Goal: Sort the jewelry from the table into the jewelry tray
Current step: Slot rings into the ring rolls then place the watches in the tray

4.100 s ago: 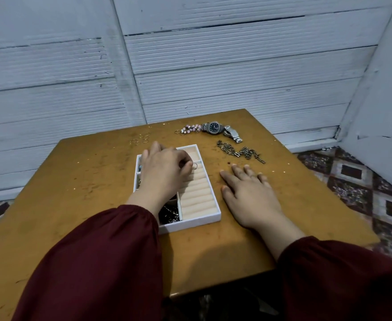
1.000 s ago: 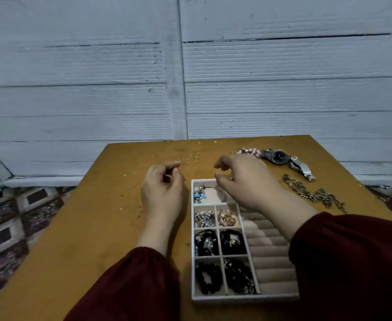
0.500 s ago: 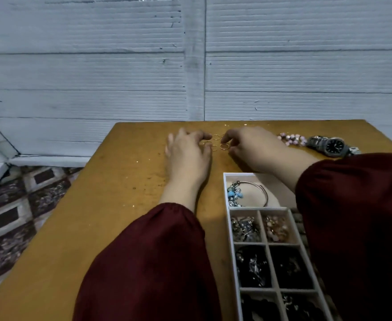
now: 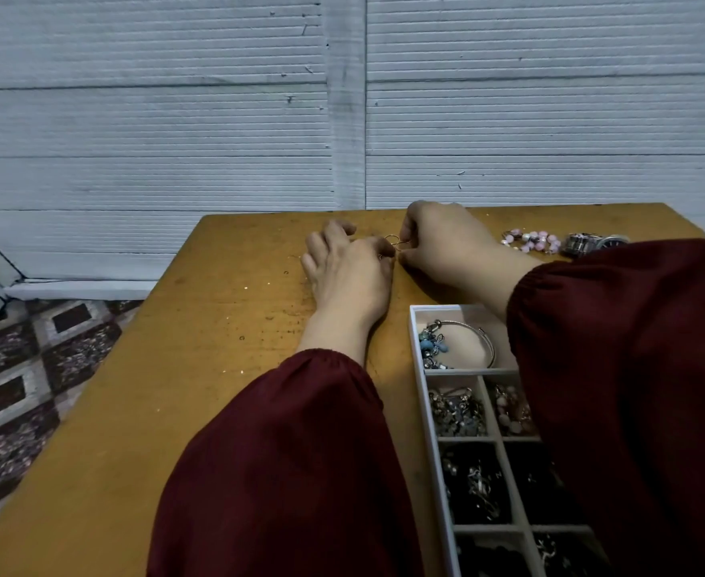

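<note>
We are looking down at thin gold rings (image 4: 391, 240) lying near the far edge of the worktop (image 4: 176, 368), where both hands are meeting over them. The right hand (image 4: 446, 243) is pinching one between thumb and forefinger, and the left hand (image 4: 348, 270) is curling its fingertips onto the rings just beside it. Nearer us, the jewelry tray (image 4: 419, 368) is sitting on the worktop, with a bangle with blue charms (image 4: 459, 341) resting in its top compartment. A pink bead bracelet (image 4: 532, 240) and a wristwatch (image 4: 592, 243) are lying beyond the right wrist, apart from the tray. Dark red sleeves (image 4: 284, 451) are covering both forearms.
</note>
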A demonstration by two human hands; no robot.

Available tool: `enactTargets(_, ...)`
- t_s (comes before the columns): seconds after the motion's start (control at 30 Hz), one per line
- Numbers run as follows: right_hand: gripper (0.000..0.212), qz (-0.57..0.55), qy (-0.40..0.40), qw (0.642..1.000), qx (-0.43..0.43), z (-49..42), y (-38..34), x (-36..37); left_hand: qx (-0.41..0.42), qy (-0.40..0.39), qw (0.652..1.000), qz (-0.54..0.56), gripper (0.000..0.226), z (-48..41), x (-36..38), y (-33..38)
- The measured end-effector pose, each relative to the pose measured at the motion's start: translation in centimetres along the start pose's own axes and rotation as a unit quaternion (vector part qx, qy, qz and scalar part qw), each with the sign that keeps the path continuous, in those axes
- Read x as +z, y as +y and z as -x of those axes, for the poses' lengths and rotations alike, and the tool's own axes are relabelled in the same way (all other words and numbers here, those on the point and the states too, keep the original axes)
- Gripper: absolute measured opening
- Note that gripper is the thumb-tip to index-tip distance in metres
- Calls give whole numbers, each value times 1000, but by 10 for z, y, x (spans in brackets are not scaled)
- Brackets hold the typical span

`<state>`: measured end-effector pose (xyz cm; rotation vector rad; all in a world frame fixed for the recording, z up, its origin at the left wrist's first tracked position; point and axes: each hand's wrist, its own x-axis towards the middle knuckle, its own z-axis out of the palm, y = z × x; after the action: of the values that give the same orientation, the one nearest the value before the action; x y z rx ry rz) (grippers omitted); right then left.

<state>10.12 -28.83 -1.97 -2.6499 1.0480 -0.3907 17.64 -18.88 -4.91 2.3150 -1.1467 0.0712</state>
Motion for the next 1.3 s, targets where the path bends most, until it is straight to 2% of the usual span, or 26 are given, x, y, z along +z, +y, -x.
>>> enactTargets(0.3,20,-84,-29,995,53,5,-1,-7,12,-13,999,-32,23,0,0,1)
enactTargets(0.6,12,-71,-22,997,31,11,-3,-8,25,0,999,-33,29,0,3,1)
enactTargets(0.87,14,-62,-12,998,23,15,-3,-9,20,-1,1000,-18,20,2,-1,2)
enactTargets(1.03,11,-89,-3,995,39,17,-1,-10,31,-28,999,-25,35,2,-1,1)
enactTargets(1.3,10,-92,8,994,57,19,-3,-9,23,-18,999,-34,22,2,-3,2)
